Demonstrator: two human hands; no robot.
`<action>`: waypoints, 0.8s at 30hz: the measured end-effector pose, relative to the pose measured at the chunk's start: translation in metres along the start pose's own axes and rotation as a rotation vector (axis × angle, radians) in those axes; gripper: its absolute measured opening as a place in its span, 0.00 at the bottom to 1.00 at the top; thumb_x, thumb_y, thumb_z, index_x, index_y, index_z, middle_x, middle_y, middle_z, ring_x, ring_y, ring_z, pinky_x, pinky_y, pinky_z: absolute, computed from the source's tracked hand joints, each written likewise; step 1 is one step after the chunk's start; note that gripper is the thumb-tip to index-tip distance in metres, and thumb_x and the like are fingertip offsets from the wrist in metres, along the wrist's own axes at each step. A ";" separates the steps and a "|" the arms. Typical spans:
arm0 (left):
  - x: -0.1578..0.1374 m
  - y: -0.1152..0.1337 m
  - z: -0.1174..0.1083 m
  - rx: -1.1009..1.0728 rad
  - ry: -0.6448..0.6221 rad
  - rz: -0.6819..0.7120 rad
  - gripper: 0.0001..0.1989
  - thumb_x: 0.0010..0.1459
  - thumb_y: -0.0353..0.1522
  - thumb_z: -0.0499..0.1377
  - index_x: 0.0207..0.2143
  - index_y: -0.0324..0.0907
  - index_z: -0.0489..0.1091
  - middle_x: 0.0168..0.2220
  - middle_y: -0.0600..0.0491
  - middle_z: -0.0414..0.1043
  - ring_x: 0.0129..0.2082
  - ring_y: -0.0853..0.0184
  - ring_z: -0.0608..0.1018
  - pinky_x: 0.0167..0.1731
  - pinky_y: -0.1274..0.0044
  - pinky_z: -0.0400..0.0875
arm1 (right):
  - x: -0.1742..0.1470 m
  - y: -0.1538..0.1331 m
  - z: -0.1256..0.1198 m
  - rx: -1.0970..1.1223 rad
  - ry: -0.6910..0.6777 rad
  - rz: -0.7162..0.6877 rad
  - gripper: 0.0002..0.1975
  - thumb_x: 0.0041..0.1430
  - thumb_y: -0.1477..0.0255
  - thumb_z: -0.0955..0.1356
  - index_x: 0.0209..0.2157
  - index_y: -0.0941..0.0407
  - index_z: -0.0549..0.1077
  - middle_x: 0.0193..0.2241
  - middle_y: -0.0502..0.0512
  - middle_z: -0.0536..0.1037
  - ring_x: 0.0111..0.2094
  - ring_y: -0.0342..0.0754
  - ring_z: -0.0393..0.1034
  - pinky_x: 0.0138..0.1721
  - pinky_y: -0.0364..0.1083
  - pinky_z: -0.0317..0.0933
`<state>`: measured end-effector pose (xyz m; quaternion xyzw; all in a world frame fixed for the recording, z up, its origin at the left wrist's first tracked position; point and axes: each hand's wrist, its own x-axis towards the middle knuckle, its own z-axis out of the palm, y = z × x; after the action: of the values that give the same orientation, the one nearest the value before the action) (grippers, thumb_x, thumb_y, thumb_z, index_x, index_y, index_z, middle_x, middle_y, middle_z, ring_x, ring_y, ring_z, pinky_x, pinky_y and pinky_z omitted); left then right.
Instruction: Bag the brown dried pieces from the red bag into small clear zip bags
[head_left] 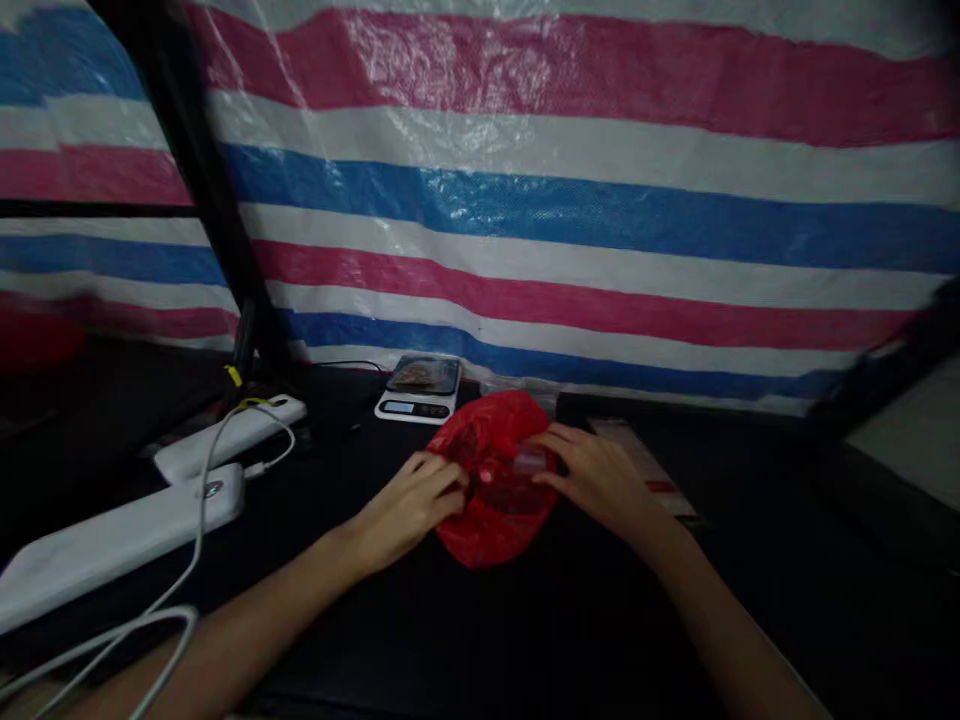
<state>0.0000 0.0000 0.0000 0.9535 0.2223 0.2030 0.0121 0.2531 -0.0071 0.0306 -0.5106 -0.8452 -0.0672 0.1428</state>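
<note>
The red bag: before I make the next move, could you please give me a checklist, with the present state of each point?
1. Left hand at the left side of the red bag: ok.
2. Right hand at the right side of the bag: ok.
3. Firm grip by both hands: cannot tell, the picture is dark and blurred there.
4. Scale free for use: not ok, something brownish lies on its plate.
5. White cable away from the bag: ok, it is off to the left.
6. Bag contents: cannot tell exactly.
</note>
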 end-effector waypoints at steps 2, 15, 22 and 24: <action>0.003 0.000 0.002 -0.019 -0.047 -0.002 0.06 0.57 0.25 0.48 0.29 0.40 0.62 0.36 0.53 0.64 0.37 0.68 0.64 0.37 0.74 0.52 | 0.001 -0.006 0.002 0.056 -0.002 -0.053 0.17 0.50 0.70 0.68 0.44 0.51 0.66 0.43 0.51 0.71 0.43 0.49 0.66 0.41 0.48 0.61; 0.005 0.000 0.005 0.009 -0.043 0.038 0.05 0.58 0.25 0.48 0.30 0.39 0.61 0.34 0.53 0.64 0.36 0.68 0.63 0.36 0.75 0.53 | 0.005 -0.020 -0.001 0.204 0.055 -0.081 0.15 0.49 0.70 0.68 0.42 0.49 0.68 0.41 0.48 0.72 0.43 0.47 0.64 0.43 0.47 0.55; 0.005 0.000 0.005 0.062 -0.034 0.066 0.07 0.59 0.26 0.47 0.29 0.38 0.61 0.33 0.52 0.65 0.35 0.68 0.64 0.37 0.75 0.53 | 0.002 -0.032 0.012 0.145 -0.044 -0.158 0.11 0.52 0.74 0.66 0.39 0.51 0.67 0.38 0.48 0.73 0.40 0.46 0.64 0.41 0.47 0.52; 0.004 0.000 0.004 0.064 -0.023 0.065 0.07 0.59 0.27 0.47 0.29 0.39 0.62 0.35 0.52 0.66 0.35 0.68 0.64 0.37 0.75 0.53 | 0.002 -0.031 0.014 0.091 -0.044 -0.165 0.12 0.52 0.74 0.66 0.40 0.52 0.67 0.37 0.49 0.73 0.39 0.47 0.64 0.40 0.47 0.51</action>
<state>0.0050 0.0021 -0.0015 0.9624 0.1974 0.1852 -0.0225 0.2222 -0.0161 0.0186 -0.4338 -0.8894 -0.0292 0.1413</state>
